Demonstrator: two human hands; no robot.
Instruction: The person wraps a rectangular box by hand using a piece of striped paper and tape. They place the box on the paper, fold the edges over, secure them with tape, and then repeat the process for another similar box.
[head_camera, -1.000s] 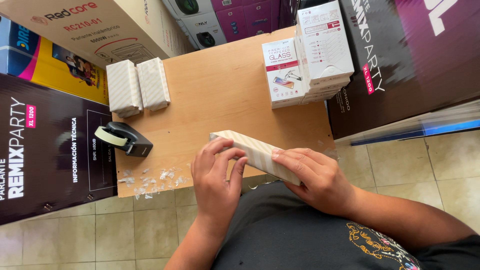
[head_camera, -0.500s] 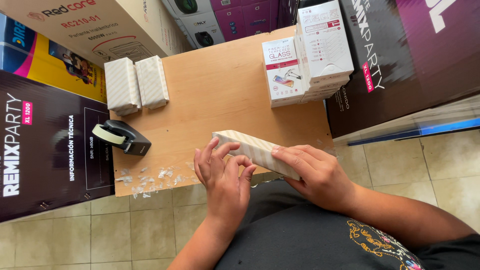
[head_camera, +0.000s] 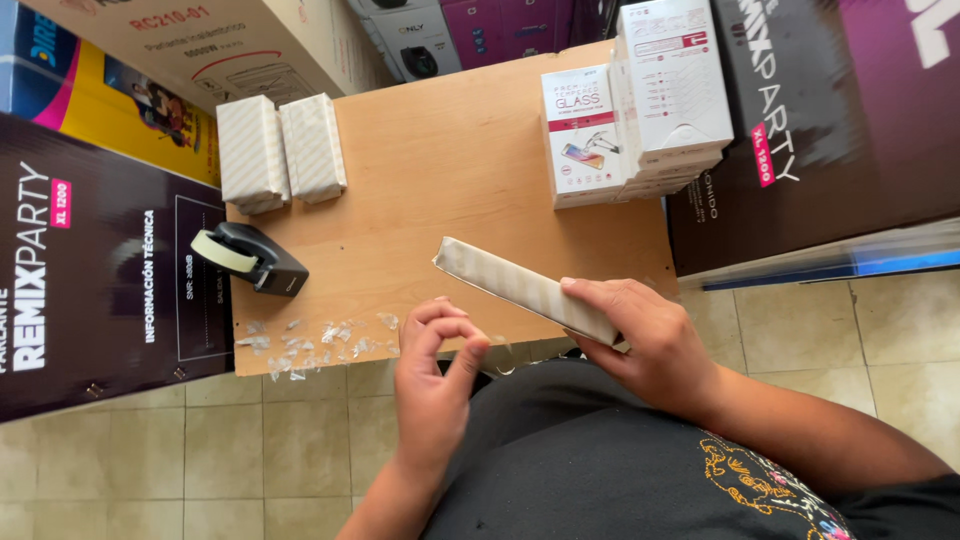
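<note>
Lifting away from the wrapped box, the left hand now pinches its fingertips together near the table edge, while the right hand grips the box's near end, tilted above the tabletop.

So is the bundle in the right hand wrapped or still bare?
Wrapped: striped paper covers the whole bundle that the right hand holds at one end.

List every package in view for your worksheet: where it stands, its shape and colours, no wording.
Wrapped packet: long, pale striped, in right hand.
Two wrapped bundles: table's far left, blocky, pale.
Flat white boxes: stacked far right, red accents.
Big black carton: left of table.
Left hand: holds no package.
</note>
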